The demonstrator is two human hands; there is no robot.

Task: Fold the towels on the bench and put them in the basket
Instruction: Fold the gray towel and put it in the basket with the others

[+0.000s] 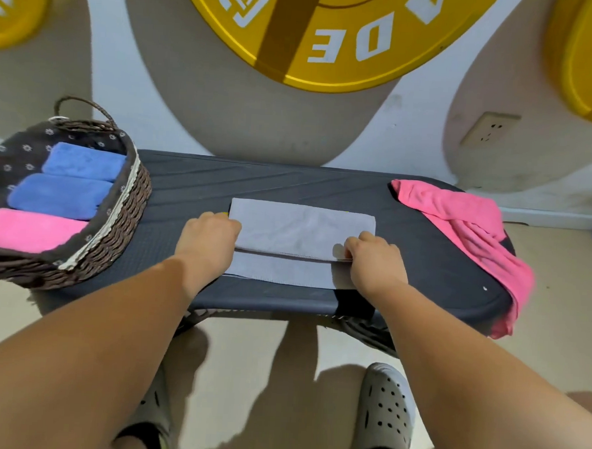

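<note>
Head view, looking down over two bare forearms at a dark padded counter (193,184) that stands against a pale wall. A grey towel (301,231) lies flat in the middle of the counter, closer to its near edge than its far edge. It is a smooth, pale grey rectangle, long from left to right, with a folded top layer. That layer stops short of the near side, so a narrow strip of the bottom layer shows along the near edge with a stitched hem. The left hand (208,235) is at the towel's left end, fingers curled onto the edge of the top layer. The right hand (375,259) is at the right end, fingers curled and pinching the near edge of the top layer. A pink towel (459,219) lies unfolded and crumpled at the right end of the counter, draped over the right edge and hanging down. A dark woven basket (115,235) with a flowered lining sits at the left end of the counter. Inside it, side by side, lie two folded blue towels (83,161) and, nearest the viewer, a folded pink one (30,229). A large yellow disc (332,37) with white letters hangs on the wall above.
</note>
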